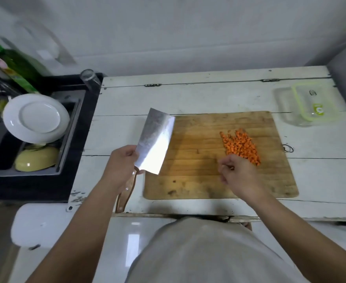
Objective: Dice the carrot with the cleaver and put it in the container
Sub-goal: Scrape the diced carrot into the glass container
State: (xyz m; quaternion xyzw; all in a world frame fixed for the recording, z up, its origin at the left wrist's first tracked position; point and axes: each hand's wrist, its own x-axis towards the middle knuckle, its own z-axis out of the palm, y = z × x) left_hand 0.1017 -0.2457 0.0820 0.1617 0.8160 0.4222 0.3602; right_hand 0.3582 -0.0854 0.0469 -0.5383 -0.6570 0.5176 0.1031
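The left hand (121, 168) grips a cleaver (155, 141), fingers curled around the top of its wooden handle and the heel of the blade. The broad steel blade is lifted off the surface and tilted, its flat face turned up toward the camera, its far corner over the left edge of a wooden cutting board (198, 180).

The right hand (238, 175) reaches over the middle of the board with its fingers curled inward, fingertips drawn together just beside the near end of a pile of diced carrot (241, 146). Whether it pinches any pieces cannot be told.

The diced carrot lies as a loose heap of small orange cubes on the right half of the board, running diagonally from the far middle toward the near right.

The board sits on a worn white-painted wooden table (219, 94). At the table's far right corner, well apart from the carrot, stands a clear rectangular container (286, 111), with a green-rimmed lid (314, 103) resting on or against it.

To the left of the table is a dark sink (70, 139). A white plate (36, 118) leans in it above a yellow bowl (36, 159) turned upside down. A clear drinking glass (90, 78) stands on the sink's far rim, and green bottles (19, 66) stand behind it.
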